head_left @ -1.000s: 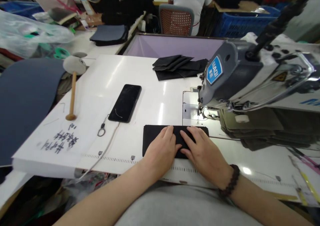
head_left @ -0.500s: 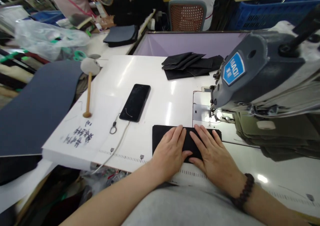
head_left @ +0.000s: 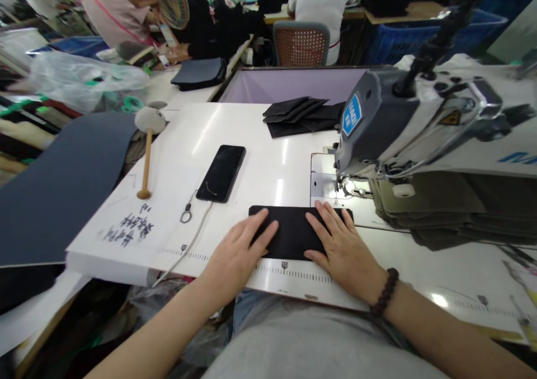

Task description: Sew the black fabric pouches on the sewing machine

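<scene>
A flat black rectangular piece of fabric [head_left: 289,233] lies on the white sewing table [head_left: 251,172] near its front edge. My left hand [head_left: 239,250] rests on the left end of the piece, fingers outstretched. Over its right part lies my right hand [head_left: 344,247], fingers spread and palm down. Just beyond the right hand stands a sewing machine [head_left: 377,127], its needle area lit. Neither hand grips anything; the ends of the piece are partly covered by my hands.
Left of the piece are a phone [head_left: 221,173] with a cable and a mallet [head_left: 146,155]. Folded black pieces [head_left: 297,118] lie at the back. Olive fabric pieces [head_left: 440,205] are stacked under the machine arm. Two people work beyond, near a chair [head_left: 301,43].
My left hand has slid left to the end of the black piece, away from my right hand. More of the fabric's middle now shows. The view has shifted slightly.
</scene>
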Motion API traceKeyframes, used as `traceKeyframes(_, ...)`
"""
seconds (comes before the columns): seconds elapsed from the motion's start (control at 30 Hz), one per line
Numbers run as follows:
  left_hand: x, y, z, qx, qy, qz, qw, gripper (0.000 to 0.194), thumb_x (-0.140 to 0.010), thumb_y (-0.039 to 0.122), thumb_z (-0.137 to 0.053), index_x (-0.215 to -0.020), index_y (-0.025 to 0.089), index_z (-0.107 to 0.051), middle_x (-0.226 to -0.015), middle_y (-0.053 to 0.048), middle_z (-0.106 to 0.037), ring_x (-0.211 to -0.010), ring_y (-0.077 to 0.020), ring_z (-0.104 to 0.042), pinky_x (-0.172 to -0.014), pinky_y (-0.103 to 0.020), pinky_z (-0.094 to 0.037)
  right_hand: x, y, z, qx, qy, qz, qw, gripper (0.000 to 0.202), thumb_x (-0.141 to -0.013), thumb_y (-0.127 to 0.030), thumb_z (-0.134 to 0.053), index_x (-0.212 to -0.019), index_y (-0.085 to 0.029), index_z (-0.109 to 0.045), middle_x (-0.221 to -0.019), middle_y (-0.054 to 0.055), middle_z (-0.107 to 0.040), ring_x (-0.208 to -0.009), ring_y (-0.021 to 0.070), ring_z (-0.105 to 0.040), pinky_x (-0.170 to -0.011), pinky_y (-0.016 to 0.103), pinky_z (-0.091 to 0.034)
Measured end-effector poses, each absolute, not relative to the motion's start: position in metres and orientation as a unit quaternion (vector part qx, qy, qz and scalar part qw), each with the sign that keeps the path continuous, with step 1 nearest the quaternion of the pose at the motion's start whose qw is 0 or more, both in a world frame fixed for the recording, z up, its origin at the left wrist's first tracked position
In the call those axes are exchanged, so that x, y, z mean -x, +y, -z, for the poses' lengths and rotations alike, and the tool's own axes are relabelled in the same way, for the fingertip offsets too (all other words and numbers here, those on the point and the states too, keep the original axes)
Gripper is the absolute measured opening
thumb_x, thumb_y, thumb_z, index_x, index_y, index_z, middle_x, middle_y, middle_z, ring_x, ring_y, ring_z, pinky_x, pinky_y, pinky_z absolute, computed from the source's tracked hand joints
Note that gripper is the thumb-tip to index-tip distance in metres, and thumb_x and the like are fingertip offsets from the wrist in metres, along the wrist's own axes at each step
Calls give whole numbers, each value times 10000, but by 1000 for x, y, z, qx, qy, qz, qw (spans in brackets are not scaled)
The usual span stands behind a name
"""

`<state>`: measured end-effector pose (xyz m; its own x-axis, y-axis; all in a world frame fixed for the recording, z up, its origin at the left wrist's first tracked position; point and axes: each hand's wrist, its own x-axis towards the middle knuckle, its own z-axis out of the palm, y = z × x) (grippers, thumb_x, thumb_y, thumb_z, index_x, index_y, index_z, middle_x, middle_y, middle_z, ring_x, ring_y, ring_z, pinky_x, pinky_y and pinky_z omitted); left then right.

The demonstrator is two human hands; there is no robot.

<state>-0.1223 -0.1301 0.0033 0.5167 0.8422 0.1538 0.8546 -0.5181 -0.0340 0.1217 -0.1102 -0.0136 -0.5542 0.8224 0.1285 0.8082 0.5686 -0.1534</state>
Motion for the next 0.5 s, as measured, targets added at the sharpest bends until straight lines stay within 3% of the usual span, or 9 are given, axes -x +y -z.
traceKeyframes(0.13,103,-123,-14,925,-379,29,6,363,-883,114,-308,-1216,148,-449,-1248,-105,-483,-1089,-205,-490,-925,-349,-408,-124,-114,7,489,-854,-79,159,544,-830,-386,-444,-1275,-89,-348,-1407,179,-206,-1307,286,-109,-1006,517,-259)
traceKeyframes(0.23,83,-98,-14,887,-461,28,18,370,-913,238,-311,-1229,92,-434,-1224,-116,-506,-1119,-224,-470,-978,-384,-347,-131,-117,-2,503,-834,-106,204,457,-855,-285,-387,-1245,-51,-348,-1355,213,-288,-1274,263,-234,-986,465,-337)
traceKeyframes(0.37,50,-54,-14,872,-489,-5,26,647,-841,550,-350,-1225,36,-429,-1283,-182,-431,-1214,-310,-355,-999,-473,-268,-151,-110,-14,455,-868,-128,156,318,-843,-192,-385,-1117,-78,-498,-1164,166,-517,-1095,225,-473,-917,409,-430)
traceKeyframes(0.43,35,-36,-15,887,-460,-15,30,686,-802,577,-413,-1216,31,-437,-1315,-196,-382,-1240,-326,-306,-999,-478,-255,-163,-98,-19,408,-894,-132,131,275,-843,-176,-393,-1056,-106,-552,-1115,133,-561,-1049,209,-505,-901,396,-441)
traceKeyframes(0.5,24,-24,-17,912,-409,-10,25,611,-796,491,-507,-1224,61,-433,-1325,-176,-372,-1228,-290,-337,-993,-407,-286,-174,-83,-23,361,-916,-133,116,263,-854,-189,-397,-1037,-123,-573,-1073,110,-589,-1003,193,-527,-875,376,-455)
